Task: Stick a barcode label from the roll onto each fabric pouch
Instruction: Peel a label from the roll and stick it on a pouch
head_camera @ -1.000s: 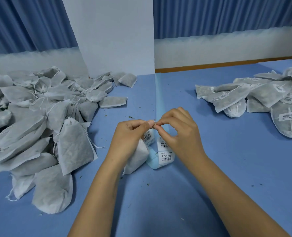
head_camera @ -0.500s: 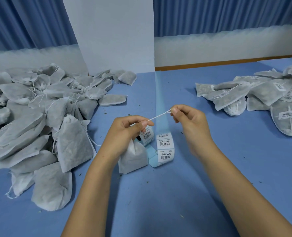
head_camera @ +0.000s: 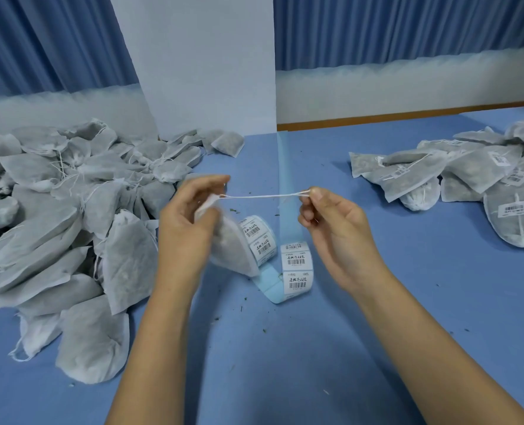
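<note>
Nearest the person, bare tabletop (head_camera: 285,357) is giving the hands open room. Above it the left hand (head_camera: 190,222) is gripping a pouch (head_camera: 233,250) by its neck, while the fingers (head_camera: 316,193) of the right hand (head_camera: 337,231) are pinching its string (head_camera: 263,196) taut. Pulling harder is risking a snapped string, or a slipping pouch knocking the roll (head_camera: 259,237) just behind. Farther off, the left pile (head_camera: 55,210) and right pile (head_camera: 469,179) are crowding both sides.

right hand (head_camera: 331,228) — drawn further right | drawstring (head_camera: 263,196) longer, taut | pouch (head_camera: 233,250) raised
</note>
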`<action>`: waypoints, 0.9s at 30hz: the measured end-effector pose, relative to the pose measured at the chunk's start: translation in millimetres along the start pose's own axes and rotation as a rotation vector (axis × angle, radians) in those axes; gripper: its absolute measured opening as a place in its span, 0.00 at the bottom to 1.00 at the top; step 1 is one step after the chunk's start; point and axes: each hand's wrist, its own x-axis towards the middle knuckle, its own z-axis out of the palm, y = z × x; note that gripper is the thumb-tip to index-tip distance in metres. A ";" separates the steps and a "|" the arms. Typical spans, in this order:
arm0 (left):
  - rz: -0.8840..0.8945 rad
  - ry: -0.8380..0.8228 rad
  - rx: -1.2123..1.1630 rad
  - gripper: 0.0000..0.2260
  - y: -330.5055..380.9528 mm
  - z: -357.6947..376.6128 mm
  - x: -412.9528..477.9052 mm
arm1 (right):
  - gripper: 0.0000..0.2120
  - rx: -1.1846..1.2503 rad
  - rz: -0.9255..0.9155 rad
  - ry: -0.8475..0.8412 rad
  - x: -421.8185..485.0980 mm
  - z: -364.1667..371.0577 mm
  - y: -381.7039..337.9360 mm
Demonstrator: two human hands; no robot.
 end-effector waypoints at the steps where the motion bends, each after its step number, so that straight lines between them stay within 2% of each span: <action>1: 0.003 0.053 -0.092 0.22 -0.1 -0.8 0.8 | 0.05 -0.086 -0.004 -0.015 -2.9 2.2 1.7; 5: 0.043 0.166 -0.435 0.13 -1.0 1.5 3.6 | 0.07 -0.350 -0.008 -0.100 -16.6 14.0 11.1; 11: 0.051 0.208 -0.692 0.13 2.8 13.6 -0.7 | 0.10 -0.586 0.061 -0.224 -23.5 21.5 17.8; 15: 0.033 0.230 -0.809 0.14 5.2 17.1 -1.1 | 0.11 -0.481 0.188 -0.307 -25.8 23.0 21.1; 17: 0.002 0.243 -0.823 0.13 5.8 17.9 -1.1 | 0.11 -0.432 0.205 -0.277 -26.2 23.3 22.8; 19: -0.063 0.258 -0.774 0.11 6.6 19.7 -1.8 | 0.10 -0.451 0.140 -0.176 -24.1 21.7 24.3; 22: -0.167 0.233 -0.503 0.25 3.5 24.1 -6.8 | 0.09 -0.547 -0.048 -0.026 -18.2 17.4 24.4; 25: -0.088 0.084 -0.210 0.36 -0.6 36.6 -15.7 | 0.10 -0.614 -0.172 0.021 -16.2 15.0 22.9; 27: 0.029 0.053 -0.053 0.38 -3.6 46.3 -19.4 | 0.10 -0.636 -0.198 -0.025 -15.7 13.0 22.8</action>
